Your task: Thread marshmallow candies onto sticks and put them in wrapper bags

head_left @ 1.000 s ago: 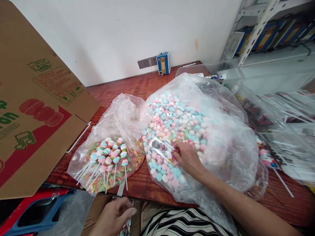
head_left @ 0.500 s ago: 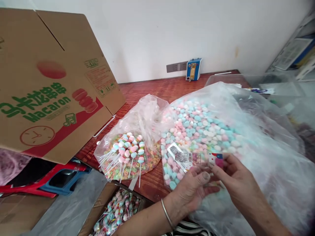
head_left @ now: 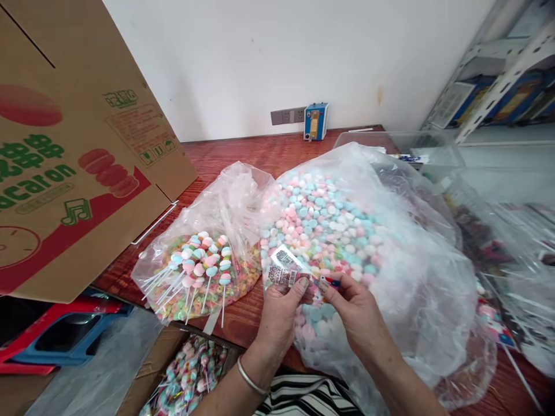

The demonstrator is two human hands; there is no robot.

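Note:
My left hand (head_left: 280,315), with a silver bangle at the wrist, pinches one end of a small printed clear plastic wrapper (head_left: 284,276). My right hand (head_left: 353,312) has its thumb and fingers closed on the wrapper's other end, where red and blue print shows. Both hands are above the near part of a big clear bag of pink, blue and white candies (head_left: 318,211). On the left, several candy skewers on white sticks (head_left: 203,260) lie on a clear bag of colourful ring candies (head_left: 247,268).
A large Macaron carton (head_left: 87,156) leans in from the left. An open box of wrapped candy sticks (head_left: 186,370) stands below the table edge. At the back is a blue device (head_left: 316,122) beside wall sockets (head_left: 287,116). Clear bins (head_left: 489,231) stand at the right.
The view has swung right, so the scene sits further left. My hands have come level with each other, and the left thumb now presses on the wrapper's printed end.

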